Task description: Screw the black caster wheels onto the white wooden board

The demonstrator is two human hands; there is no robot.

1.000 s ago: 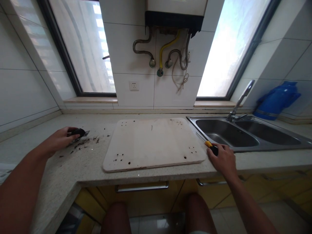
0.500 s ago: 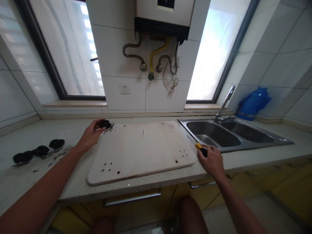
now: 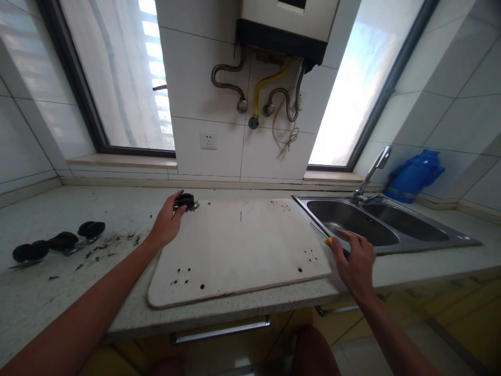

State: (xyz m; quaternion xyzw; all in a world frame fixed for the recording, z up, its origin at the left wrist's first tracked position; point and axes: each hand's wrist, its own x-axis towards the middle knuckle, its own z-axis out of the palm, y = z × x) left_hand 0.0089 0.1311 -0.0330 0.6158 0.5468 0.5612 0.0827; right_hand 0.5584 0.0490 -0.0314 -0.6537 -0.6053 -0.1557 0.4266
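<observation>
Left fingers (image 3: 180, 210) pinched on caster (image 3: 185, 199), right fingers (image 3: 357, 241) loosely curled round screwdriver (image 3: 329, 241). I'd seat caster plate (image 3: 194, 206) flat, square to board's (image 3: 242, 245) far-left corner, held steady.

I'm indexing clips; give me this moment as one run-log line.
left hand: holds caster at far-left corner of board | right hand: at screwdriver | board: flat on counter | other casters: on counter, left
</observation>
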